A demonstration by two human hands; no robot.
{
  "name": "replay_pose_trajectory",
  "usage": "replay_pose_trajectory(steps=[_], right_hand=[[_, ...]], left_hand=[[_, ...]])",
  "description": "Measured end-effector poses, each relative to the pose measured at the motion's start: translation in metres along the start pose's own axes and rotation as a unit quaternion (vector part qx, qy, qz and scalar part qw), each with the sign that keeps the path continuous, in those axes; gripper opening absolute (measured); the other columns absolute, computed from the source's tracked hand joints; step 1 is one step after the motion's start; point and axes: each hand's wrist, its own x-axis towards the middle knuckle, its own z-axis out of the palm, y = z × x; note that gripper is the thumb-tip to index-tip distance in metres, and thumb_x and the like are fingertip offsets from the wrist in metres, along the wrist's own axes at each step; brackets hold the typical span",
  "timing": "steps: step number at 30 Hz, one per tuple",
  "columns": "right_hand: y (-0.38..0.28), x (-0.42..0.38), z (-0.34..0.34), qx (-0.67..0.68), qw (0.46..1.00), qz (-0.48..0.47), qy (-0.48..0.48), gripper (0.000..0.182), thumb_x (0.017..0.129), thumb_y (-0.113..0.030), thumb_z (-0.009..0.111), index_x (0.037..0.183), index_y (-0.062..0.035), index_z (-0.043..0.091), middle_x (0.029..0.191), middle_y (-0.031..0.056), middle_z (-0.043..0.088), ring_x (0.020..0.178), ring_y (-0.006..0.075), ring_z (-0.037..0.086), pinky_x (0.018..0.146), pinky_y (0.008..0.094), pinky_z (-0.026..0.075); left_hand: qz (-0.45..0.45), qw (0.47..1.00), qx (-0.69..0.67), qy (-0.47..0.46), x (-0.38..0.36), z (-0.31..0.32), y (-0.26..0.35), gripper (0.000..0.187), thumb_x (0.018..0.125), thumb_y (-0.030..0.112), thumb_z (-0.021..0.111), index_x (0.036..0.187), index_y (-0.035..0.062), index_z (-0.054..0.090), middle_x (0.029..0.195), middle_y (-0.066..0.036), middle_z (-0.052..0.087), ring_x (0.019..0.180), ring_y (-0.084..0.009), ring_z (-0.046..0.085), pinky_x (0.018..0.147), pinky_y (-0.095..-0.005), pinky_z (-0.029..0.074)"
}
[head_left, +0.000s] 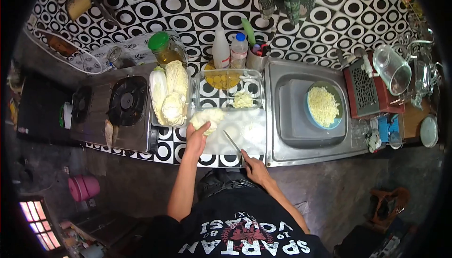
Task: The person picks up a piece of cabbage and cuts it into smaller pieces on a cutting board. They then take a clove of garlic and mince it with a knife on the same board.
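My left hand point(197, 138) is closed around a pale vegetable head point(208, 118) that looks like cauliflower, at the left end of a translucent cutting board point(235, 142). In my right hand point(257, 169) is a knife point(232, 140), its blade slanting up and left over the board, apart from the head. Small pale scraps point(253, 127) lie on the board's right side. Just behind it stands a clear divided container point(200, 105) with cut pale pieces point(243, 99) in its right part. Left of that, a clear tray point(187, 112) holds whole pale vegetables point(174, 107), one long like napa cabbage.
A stove point(101, 138) is at the left. The steel sink point(278, 150) at the right holds a grey basin point(292, 95) and a blue bowl point(310, 117) of chopped pale pieces. Bottles point(239, 53) and a green-lidded jar point(162, 53) stand by the wall. A dish rack point(360, 88) is far right.
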Motion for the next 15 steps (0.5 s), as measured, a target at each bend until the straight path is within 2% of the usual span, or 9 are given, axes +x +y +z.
replay_pose_trajectory(steps=[1,3,5,8,10,12,14,15], right_hand=[[0.000,0.002,0.009,0.012,1.000,-0.026,0.006,0.070,0.077,0.002,0.052,0.141,-0.0153,0.028,0.079,0.0203,0.057,0.073,0.0380,0.056,0.070,0.0454,0.045],[0.004,0.008,0.028,0.022,0.999,-0.046,0.020,0.071,0.077,0.001,0.051,0.142,-0.0157,0.027,0.079,0.0199,0.056,0.073,0.0380,0.056,0.070,0.0456,0.045],[0.005,0.014,0.042,0.020,0.997,-0.071,-0.012,0.071,0.078,0.001,0.051,0.142,-0.0162,0.027,0.080,0.0211,0.055,0.073,0.0388,0.055,0.069,0.0461,0.045],[-0.008,0.018,0.038,-0.028,0.999,-0.029,-0.031,0.071,0.078,0.000,0.051,0.142,-0.0169,0.025,0.083,0.0226,0.055,0.073,0.0398,0.055,0.068,0.0458,0.045],[0.008,0.019,0.039,-0.054,0.998,-0.018,0.004,0.073,0.078,0.000,0.052,0.143,-0.0176,0.024,0.084,0.0243,0.054,0.073,0.0407,0.056,0.068,0.0457,0.046],[0.020,0.016,0.035,-0.091,0.970,0.135,0.179,0.076,0.077,0.000,0.052,0.144,-0.0185,0.021,0.083,0.0247,0.054,0.074,0.0411,0.056,0.069,0.0460,0.047],[0.029,0.013,0.032,-0.103,0.934,0.147,0.308,0.077,0.073,0.004,0.052,0.143,-0.0172,0.027,0.074,0.0224,0.054,0.063,0.0399,0.055,0.063,0.0457,0.046],[0.025,0.012,0.031,-0.103,0.942,0.137,0.289,0.076,0.073,0.005,0.050,0.142,-0.0155,0.028,0.075,0.0226,0.054,0.064,0.0390,0.055,0.063,0.0445,0.046]], left_hand=[[-0.007,1.000,0.006,-0.003,-0.008,-0.011,-0.003,0.040,0.083,-0.005,0.057,0.120,-0.0010,0.044,0.116,-0.012,0.056,0.106,-0.0223,0.056,0.091,-0.0332,0.046],[-0.039,0.997,0.038,0.058,-0.020,-0.034,-0.007,0.041,0.082,-0.005,0.060,0.120,-0.0003,0.047,0.115,-0.010,0.057,0.105,-0.0201,0.056,0.091,-0.0317,0.045],[-0.032,0.998,0.036,0.041,-0.031,-0.053,-0.007,0.042,0.081,-0.005,0.059,0.121,0.0000,0.046,0.116,-0.011,0.056,0.106,-0.0202,0.056,0.091,-0.0320,0.045],[-0.014,0.999,0.030,0.033,-0.042,-0.079,-0.007,0.042,0.082,-0.005,0.057,0.122,0.0002,0.044,0.119,-0.012,0.055,0.109,-0.0215,0.054,0.093,-0.0335,0.044],[-0.004,0.999,0.029,0.037,-0.043,-0.088,-0.005,0.042,0.084,-0.005,0.056,0.123,0.0001,0.043,0.120,-0.013,0.054,0.111,-0.0226,0.054,0.095,-0.0347,0.043],[0.002,0.999,0.013,0.046,-0.050,-0.096,-0.003,0.042,0.084,-0.006,0.056,0.123,0.0003,0.043,0.120,-0.012,0.054,0.111,-0.0224,0.054,0.095,-0.0340,0.043],[-0.015,0.999,0.011,0.040,-0.051,-0.109,-0.008,0.047,0.082,-0.006,0.058,0.125,0.0009,0.042,0.121,-0.011,0.053,0.112,-0.0217,0.053,0.096,-0.0340,0.042],[-0.022,0.999,0.012,0.037,-0.052,-0.112,-0.008,0.046,0.082,-0.006,0.058,0.125,0.0011,0.043,0.121,-0.011,0.053,0.112,-0.0215,0.053,0.096,-0.0339,0.042]])
